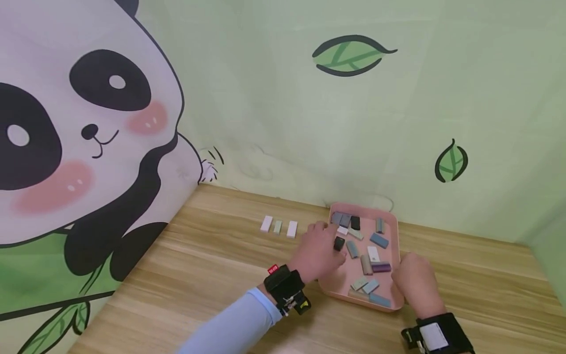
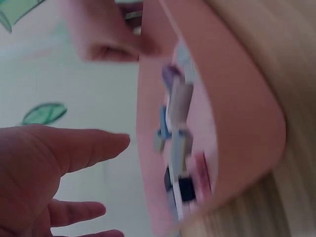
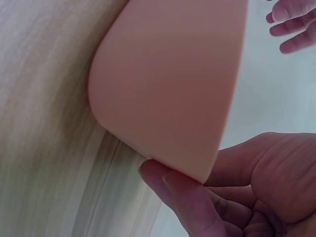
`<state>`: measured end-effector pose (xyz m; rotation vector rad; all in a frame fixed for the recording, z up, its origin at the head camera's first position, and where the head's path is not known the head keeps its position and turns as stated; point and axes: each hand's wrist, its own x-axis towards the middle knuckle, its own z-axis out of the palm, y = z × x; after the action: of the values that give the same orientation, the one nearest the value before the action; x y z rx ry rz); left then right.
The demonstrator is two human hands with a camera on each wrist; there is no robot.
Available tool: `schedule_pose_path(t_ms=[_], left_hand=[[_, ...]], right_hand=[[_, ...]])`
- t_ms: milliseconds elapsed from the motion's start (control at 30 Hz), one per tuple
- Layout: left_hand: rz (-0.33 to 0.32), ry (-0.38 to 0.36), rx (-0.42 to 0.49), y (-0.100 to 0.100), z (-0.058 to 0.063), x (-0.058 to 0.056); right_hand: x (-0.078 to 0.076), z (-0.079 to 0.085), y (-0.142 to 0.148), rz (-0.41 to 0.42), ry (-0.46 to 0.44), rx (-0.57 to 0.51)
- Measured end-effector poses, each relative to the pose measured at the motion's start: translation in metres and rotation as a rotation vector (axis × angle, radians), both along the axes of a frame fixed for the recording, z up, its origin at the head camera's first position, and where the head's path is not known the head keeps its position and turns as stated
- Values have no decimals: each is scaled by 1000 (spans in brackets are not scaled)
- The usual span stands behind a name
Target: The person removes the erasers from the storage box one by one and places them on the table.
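Note:
A pink tray (image 1: 336, 281) holds several small coloured blocks, among them a purple block (image 1: 381, 267), a blue block (image 1: 379, 240) and a black block (image 1: 339, 243). My left hand (image 1: 316, 250) hovers over the tray's left side, close to the black block. In the left wrist view, the thumb (image 2: 96, 148) and fingers extend with nothing between them. With thumb and fingertips, my right hand (image 1: 417, 282) pinches the tray's right rim; in the right wrist view, its fingers (image 3: 190, 200) bear against the pink wall (image 3: 168, 89).
Two white blocks (image 1: 266, 224) and a pale green block (image 1: 277, 226) lie in a row on the wooden table (image 1: 221, 255), left of the tray. Behind the table rises a pale green wall (image 1: 274, 123) with a panda picture (image 1: 146, 196).

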<state>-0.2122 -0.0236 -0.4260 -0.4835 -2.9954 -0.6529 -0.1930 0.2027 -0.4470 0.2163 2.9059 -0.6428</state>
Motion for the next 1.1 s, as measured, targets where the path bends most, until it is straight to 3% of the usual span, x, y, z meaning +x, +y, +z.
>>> schedule_pose_path(t_ms=[133,300,433,633,933,1100], left_hand=[[-75,23,-107,16,-2,10],[-144,38,-225,35,-12,15],[-190,8,-213,47,-20,15],[-205,-89,-188,55,-26,19],[-272,-137,-140,60,-25,19],[-277,-176,-209,64,-21,21]], right_hand=[[-2,-1,1,46,56,51],[-1,-4,2,40,56,20],[-2,-2,6,24,18,-60],[-3,5,12,15,-79,-155],[-6,8,16,25,-125,-190],[-5,8,17,27,-135,-208]])
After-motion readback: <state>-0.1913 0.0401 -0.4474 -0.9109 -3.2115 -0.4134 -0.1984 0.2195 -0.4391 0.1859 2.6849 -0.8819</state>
